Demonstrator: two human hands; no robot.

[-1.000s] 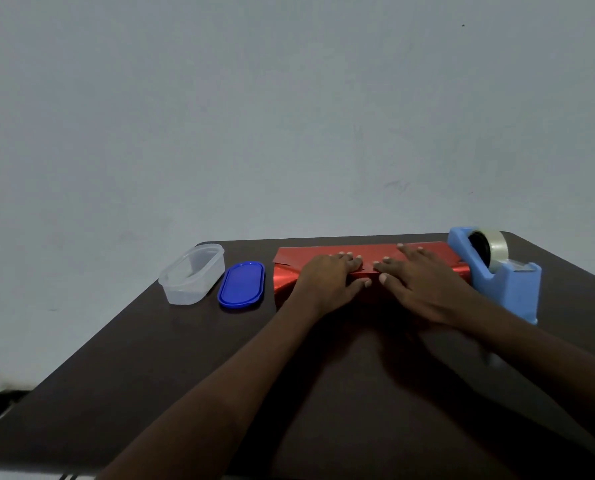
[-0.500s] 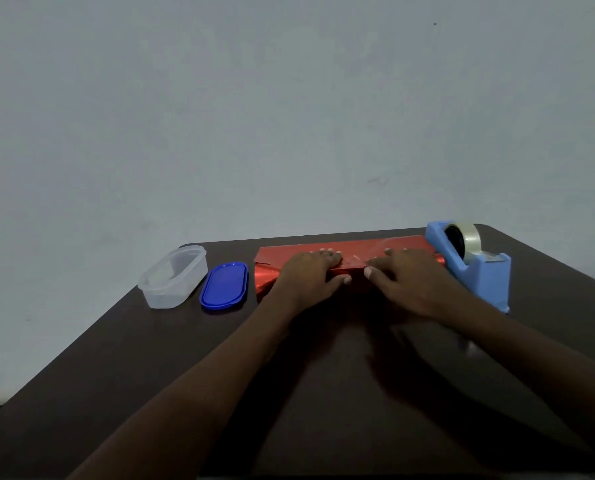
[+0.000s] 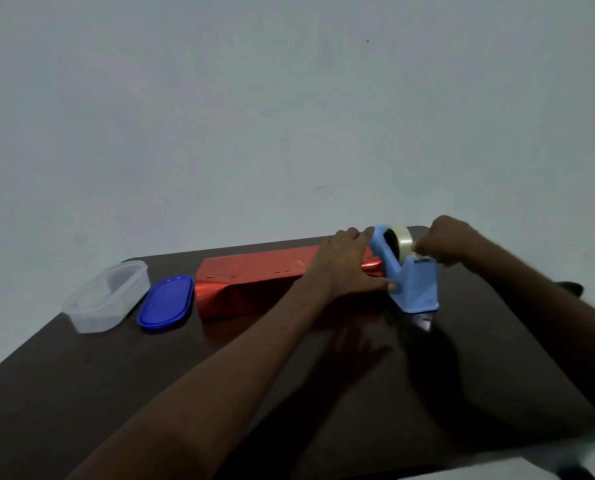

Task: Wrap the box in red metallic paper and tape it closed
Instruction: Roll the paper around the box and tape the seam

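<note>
A long box wrapped in red metallic paper lies across the far part of the dark table. My left hand lies flat on the box's right end, fingers spread, thumb touching the light blue tape dispenser. The dispenser stands just right of the box and carries a roll of clear tape. My right hand is at the dispenser's top by the cutter, fingers pinched together at the tape end; the tape strip itself is too blurred to make out.
A clear plastic container stands at the far left, with its blue oval lid lying between it and the box. A pale wall rises right behind the table's far edge. A dark object shows at the right edge.
My right hand left the box and went right to the top of the tape dispenser. My left hand slid right along the box to its right end. The camera view shifted.
</note>
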